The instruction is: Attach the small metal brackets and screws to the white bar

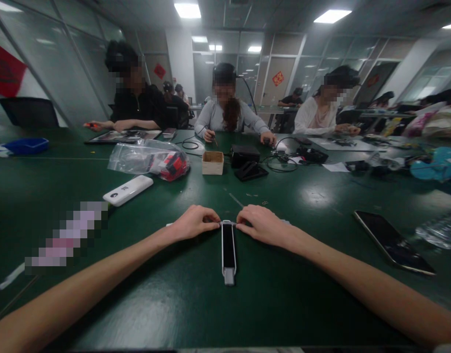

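Note:
A narrow device with a white rim and a dark face [228, 245] lies lengthwise on the green table [166, 299], a grey piece [229, 277] at its near end. At its far end my left hand [196, 221] pinches a thin grey strip from the left, thumb and fingertips together. From the right, my right hand [260, 223] is closed on the same spot's other side, its fingertips beside the device. Whether the strip is one piece across the device cannot be made out. Pale flat edges show behind both hands.
A white case [128, 190] and a clear bag with red parts [168, 164] lie left. Beyond stand a small box [212, 163] and a black box [244, 156]. A phone [393, 242] and clear plastic [440, 228] are right. Several people sit across.

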{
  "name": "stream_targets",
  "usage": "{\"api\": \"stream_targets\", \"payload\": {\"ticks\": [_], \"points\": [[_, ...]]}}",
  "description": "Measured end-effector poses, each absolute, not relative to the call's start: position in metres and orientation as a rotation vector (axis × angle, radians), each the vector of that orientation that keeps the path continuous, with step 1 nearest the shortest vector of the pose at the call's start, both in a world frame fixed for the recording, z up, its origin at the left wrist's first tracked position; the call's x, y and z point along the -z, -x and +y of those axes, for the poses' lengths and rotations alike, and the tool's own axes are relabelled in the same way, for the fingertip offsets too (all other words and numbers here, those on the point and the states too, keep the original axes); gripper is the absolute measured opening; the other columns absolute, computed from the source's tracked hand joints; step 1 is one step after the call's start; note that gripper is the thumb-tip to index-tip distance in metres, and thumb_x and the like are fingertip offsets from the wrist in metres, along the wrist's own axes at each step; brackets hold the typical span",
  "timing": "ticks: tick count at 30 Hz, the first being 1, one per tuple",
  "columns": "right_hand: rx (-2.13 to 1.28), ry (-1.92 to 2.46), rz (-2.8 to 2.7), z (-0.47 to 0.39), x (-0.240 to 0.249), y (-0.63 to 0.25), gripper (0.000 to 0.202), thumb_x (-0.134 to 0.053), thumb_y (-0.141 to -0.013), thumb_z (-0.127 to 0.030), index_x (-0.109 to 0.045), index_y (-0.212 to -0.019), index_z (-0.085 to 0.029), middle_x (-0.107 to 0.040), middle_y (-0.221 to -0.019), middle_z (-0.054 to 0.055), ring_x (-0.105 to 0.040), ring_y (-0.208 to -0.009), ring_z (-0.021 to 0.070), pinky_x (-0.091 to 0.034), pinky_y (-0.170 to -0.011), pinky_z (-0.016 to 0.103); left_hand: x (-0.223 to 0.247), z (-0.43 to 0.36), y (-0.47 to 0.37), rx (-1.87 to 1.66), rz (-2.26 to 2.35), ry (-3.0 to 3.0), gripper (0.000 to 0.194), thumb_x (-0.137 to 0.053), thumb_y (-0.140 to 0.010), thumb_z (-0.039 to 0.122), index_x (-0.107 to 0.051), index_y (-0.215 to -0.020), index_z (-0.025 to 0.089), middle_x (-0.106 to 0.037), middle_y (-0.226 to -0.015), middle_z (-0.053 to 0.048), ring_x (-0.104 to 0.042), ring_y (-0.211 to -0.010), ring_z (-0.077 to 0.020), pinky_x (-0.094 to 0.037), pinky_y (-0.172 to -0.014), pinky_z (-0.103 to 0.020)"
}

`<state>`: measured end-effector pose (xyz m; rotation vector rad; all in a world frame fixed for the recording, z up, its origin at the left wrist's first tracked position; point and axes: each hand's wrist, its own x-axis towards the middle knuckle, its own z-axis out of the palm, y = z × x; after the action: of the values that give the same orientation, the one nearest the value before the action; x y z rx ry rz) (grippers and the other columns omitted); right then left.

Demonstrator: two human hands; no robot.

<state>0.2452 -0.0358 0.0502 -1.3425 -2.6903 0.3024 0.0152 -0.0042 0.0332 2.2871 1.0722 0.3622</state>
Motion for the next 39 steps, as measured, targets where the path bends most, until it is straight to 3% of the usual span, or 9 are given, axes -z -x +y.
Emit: {"api": "stream_targets", "payload": {"ticks": [32,39], "points": [[-0.276,1.347,-2.733,-0.034,-0.048,-0.245,0.016,-0.054,-0.09,-0.029,-0.062,-0.088,-0.015,-0.061,-0.088,0.006,-0.055,-0.079,0.0171,-0.044,-0.068,0.029,-0.029,-0.01,-0.02,-0.405,1.143,-2.33,0.021,-0.057,-0.079,0.033,-0.067,-0.087,0.016,-0.066,-0.071,0.0,-0.061,-0.063,-0.0131,-0.044,-0.06,-0.021],[-0.233,1.339,-2.8,-0.027,-0.071,-0.263,0.019,-0.056,-0.089,-0.034,-0.064,-0.093,-0.016,-0.063,-0.092,0.006,-0.058,-0.084,0.0186,-0.044,-0.07,0.029,-0.03,-0.01,-0.02,-0.392,1.146,-2.338,0.022,-0.056,-0.079,0.033,-0.067,-0.087,0.016,-0.067,-0.073,-0.001,-0.061,-0.065,-0.014,-0.045,-0.062,-0.022]]}}
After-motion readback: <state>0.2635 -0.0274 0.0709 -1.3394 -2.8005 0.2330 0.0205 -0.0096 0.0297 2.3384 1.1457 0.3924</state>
